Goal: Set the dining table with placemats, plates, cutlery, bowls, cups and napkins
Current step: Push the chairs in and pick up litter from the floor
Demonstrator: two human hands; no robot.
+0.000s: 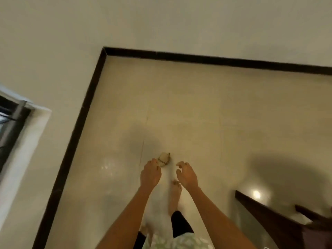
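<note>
At the far left edge a dark-framed window sits in the pale wall, with a white sill or reveal beside it. A black skirting strip runs along the base of the wall, turns the corner at upper centre and continues to the right. The floor is glossy cream tile showing light reflections and soft shadows. My left hand reaches down toward the floor, fingers curled, their tips at or touching a small pale rolled item bound with a thin dark tie, apparently a rolled napkin; motion blur prevents me from confirming a firm grip. The napkin lies on the floor, just ahead of my left hand and to the left of my right. My right hand hovers just beside it, fingers loosely curled and parted, holding nothing and clear of the napkin. Below and between the forearms, one bare foot stands on the tile, with dark trouser legs and a green-and-white patterned garment at the bottom edge. At lower right, dark wooden furniture, blurred, enters the view; I cannot tell whether it is a chair or a table.
</note>
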